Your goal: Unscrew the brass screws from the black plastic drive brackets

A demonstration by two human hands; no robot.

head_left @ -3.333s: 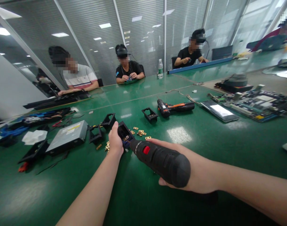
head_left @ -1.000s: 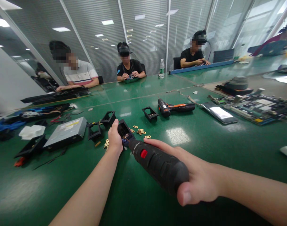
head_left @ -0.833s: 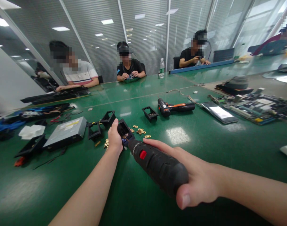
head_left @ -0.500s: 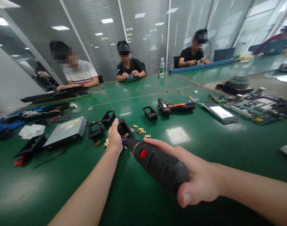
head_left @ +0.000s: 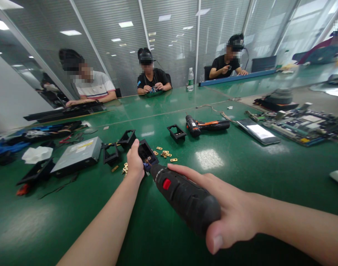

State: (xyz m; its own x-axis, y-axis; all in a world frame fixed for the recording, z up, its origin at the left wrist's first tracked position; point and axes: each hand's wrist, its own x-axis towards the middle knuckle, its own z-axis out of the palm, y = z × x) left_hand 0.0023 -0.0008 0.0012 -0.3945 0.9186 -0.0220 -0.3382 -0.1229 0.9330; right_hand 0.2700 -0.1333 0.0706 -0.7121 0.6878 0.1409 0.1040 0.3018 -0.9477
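Observation:
My left hand (head_left: pixel 135 162) is closed on the left side of a black square frame (head_left: pixel 147 150), which has small metal parts inside. In my right hand (head_left: pixel 229 214) is a black power screwdriver (head_left: pixel 185 195) with a red button. Its tip points into the near end of the frame; the exact contact point is too small to tell. Small brass plates (head_left: pixel 166 153) lie just right of the frame, and more are beside my left hand. Two similar black frames (head_left: pixel 111 153) stand to the left, and another frame (head_left: pixel 177 133) sits farther right.
An orange-and-black drill (head_left: pixel 210 126) lies beyond, with a phone (head_left: pixel 258 132) and circuit boards (head_left: pixel 307 123) to its right. A silver disc drive (head_left: pixel 77 155) and wires are at left. People sit across the green table (head_left: pixel 169 107), near a water bottle (head_left: pixel 190 79).
The rear of the screwdriver and my right hand have shifted slightly left and down. My left hand and the frame look unmoved. Across the table, the person at right has raised one hand.

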